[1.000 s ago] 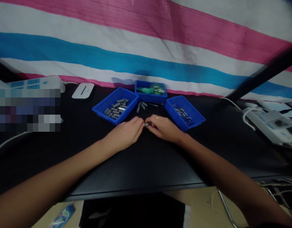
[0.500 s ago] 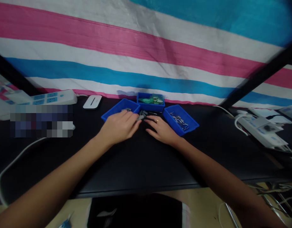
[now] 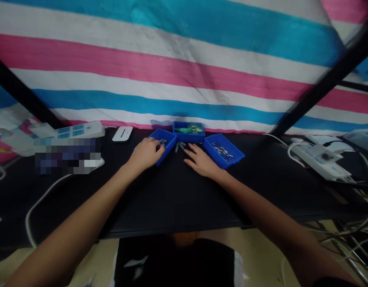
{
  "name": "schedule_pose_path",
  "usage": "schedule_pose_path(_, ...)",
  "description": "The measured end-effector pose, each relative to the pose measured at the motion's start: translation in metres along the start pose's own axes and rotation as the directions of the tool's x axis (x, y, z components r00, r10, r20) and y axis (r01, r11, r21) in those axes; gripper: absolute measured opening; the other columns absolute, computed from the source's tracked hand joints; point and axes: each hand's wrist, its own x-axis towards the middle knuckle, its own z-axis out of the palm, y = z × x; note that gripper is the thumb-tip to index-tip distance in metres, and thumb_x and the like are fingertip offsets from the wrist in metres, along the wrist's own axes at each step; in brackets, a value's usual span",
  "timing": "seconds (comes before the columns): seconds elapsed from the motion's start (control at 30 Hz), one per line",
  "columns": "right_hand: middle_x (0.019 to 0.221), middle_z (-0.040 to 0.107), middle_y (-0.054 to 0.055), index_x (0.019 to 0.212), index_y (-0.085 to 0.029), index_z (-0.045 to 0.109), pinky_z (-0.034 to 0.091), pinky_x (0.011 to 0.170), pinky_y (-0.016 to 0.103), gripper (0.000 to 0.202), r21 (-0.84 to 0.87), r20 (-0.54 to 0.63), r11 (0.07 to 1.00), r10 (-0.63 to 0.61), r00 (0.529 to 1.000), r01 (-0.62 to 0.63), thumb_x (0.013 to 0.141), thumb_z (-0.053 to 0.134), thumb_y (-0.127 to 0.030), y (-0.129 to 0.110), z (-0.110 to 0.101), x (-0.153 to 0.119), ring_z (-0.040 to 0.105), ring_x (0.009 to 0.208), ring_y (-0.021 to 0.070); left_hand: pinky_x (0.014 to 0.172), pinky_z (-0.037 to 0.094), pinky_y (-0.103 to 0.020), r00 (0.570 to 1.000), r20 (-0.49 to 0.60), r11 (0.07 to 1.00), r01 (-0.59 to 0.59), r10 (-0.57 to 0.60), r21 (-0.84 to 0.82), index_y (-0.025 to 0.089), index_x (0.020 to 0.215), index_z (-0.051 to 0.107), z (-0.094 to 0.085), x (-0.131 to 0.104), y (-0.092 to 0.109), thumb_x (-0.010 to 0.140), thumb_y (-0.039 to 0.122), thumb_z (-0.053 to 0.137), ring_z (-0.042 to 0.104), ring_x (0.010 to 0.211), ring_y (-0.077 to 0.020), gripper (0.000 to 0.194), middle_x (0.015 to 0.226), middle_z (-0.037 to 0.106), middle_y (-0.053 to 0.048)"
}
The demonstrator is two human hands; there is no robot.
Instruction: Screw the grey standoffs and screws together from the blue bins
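My left hand (image 3: 145,153) reaches over the near rim of the left blue bin (image 3: 169,137), fingers curled down among the grey metal cylinders; I cannot see whether it grips one. My right hand (image 3: 201,161), a ring on one finger, lies flat on the black table (image 3: 178,195) with fingers spread and nothing in it. Just beyond its fingertips a few loose grey cylinders (image 3: 179,146) lie between the bins. The middle blue bin (image 3: 188,137) holds green parts, and the right blue bin (image 3: 232,155) holds thin metal pins.
A white power strip (image 3: 73,130) and a small white device (image 3: 122,133) lie at the back left, with a white cable (image 3: 43,195) looping toward the front edge. Another power strip (image 3: 320,159) with cables sits right. A striped cloth (image 3: 184,71) hangs behind.
My hands have parted: the left moved from the table's middle, where both pinched a small cylinder, into the left bin. The right hand flattened on the table. The camera tilted up.
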Motion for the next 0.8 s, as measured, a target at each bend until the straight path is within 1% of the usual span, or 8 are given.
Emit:
schedule_pose_path(0.1,0.161,0.021,0.014,0.149,-0.017,0.041,0.022,0.121,0.05,0.062,0.028,-0.039,0.999,0.029,0.999,-0.028,0.097,0.04,-0.052,0.0023,0.0013,0.0022,0.012,0.151,0.0328,0.09,0.049,-0.042,1.0,0.007,1.0,0.015,-0.015,0.018,0.014,0.101,0.07,-0.0005,-0.0006,0.0002,0.093,0.043,0.032,0.058,0.104,-0.0284,0.049,0.108,0.065,-0.014)
schedule_pose_path(0.17,0.161,0.021,0.013,0.149,-0.018,0.041,0.022,0.121,0.052,0.063,0.045,-0.024,0.997,0.062,0.998,-0.061,0.096,0.038,-0.053,0.0036,0.0023,0.004,0.009,0.151,0.0331,0.09,0.049,-0.043,1.0,0.003,0.999,0.016,-0.016,0.032,0.014,0.102,0.07,-0.0008,-0.0015,0.0007,0.094,0.042,0.031,0.059,0.104,-0.0286,0.049,0.108,0.066,-0.014)
schedule_pose_path(0.3,0.158,0.031,0.013,0.148,-0.019,0.041,0.022,0.12,0.053,0.062,0.036,0.078,0.994,0.101,0.992,-0.104,0.097,0.035,-0.054,0.004,0.0024,0.0064,0.017,0.15,0.0338,0.087,0.05,-0.044,1.0,-0.01,0.998,0.029,-0.028,0.053,0.014,0.1,0.07,-0.0028,-0.0031,0.0013,0.094,0.041,0.03,0.061,0.101,-0.0289,0.049,0.104,0.068,-0.014)
schedule_pose_path(0.4,0.156,0.033,0.013,0.148,-0.018,0.042,0.02,0.121,0.052,0.061,0.024,0.11,0.995,0.094,0.989,-0.097,0.098,0.034,-0.052,0.0038,0.0013,0.006,0.021,0.148,0.033,0.085,0.05,-0.043,0.999,-0.016,0.997,0.038,-0.037,0.061,0.014,0.099,0.07,-0.0036,-0.0037,0.0017,0.094,0.041,0.03,0.062,0.098,-0.0288,0.048,0.102,0.069,-0.014)
schedule_pose_path(0.47,0.158,0.03,0.014,0.147,-0.018,0.043,0.021,0.121,0.052,0.061,0.029,0.085,0.995,0.096,0.992,-0.099,0.098,0.035,-0.053,0.0041,0.0009,0.0052,0.02,0.149,0.0331,0.084,0.05,-0.043,0.999,-0.025,0.996,0.046,-0.044,0.079,0.014,0.099,0.069,-0.0031,-0.0039,0.0024,0.095,0.041,0.03,0.063,0.098,-0.0289,0.048,0.102,0.069,-0.014)
schedule_pose_path(0.6,0.161,0.018,0.015,0.147,-0.017,0.043,0.02,0.121,0.051,0.062,0.026,0.03,0.99,0.137,0.99,-0.138,0.096,0.039,-0.053,0.0042,0.0007,0.0038,0.011,0.15,0.0348,0.081,0.05,-0.041,0.997,-0.047,0.992,0.061,-0.056,0.108,0.015,0.096,0.069,-0.0016,-0.0046,0.0039,0.094,0.041,0.031,0.064,0.095,-0.0287,0.046,0.099,0.07,-0.012)
schedule_pose_path(0.73,0.157,0.03,0.016,0.148,-0.017,0.042,0.02,0.121,0.051,0.061,0.007,0.096,0.987,0.158,0.983,-0.159,0.097,0.036,-0.052,0.003,-0.001,0.0029,0.019,0.149,0.033,0.076,0.049,-0.039,0.996,-0.082,0.989,0.058,-0.047,0.139,0.014,0.093,0.069,-0.0021,-0.0058,0.0041,0.093,0.04,0.036,0.064,0.09,-0.0275,0.042,0.095,0.071,-0.012)
schedule_pose_path(0.8,0.156,0.035,0.015,0.148,-0.018,0.042,0.022,0.12,0.051,0.061,0.006,0.108,0.99,0.141,0.984,-0.142,0.098,0.035,-0.052,0.0036,-0.0013,0.0026,0.023,0.148,0.0316,0.074,0.048,-0.039,0.986,-0.166,0.982,0.035,-0.004,0.183,0.013,0.089,0.068,-0.0034,-0.0064,0.0042,0.093,0.038,0.038,0.064,0.087,-0.0275,0.039,0.091,0.07,-0.013)
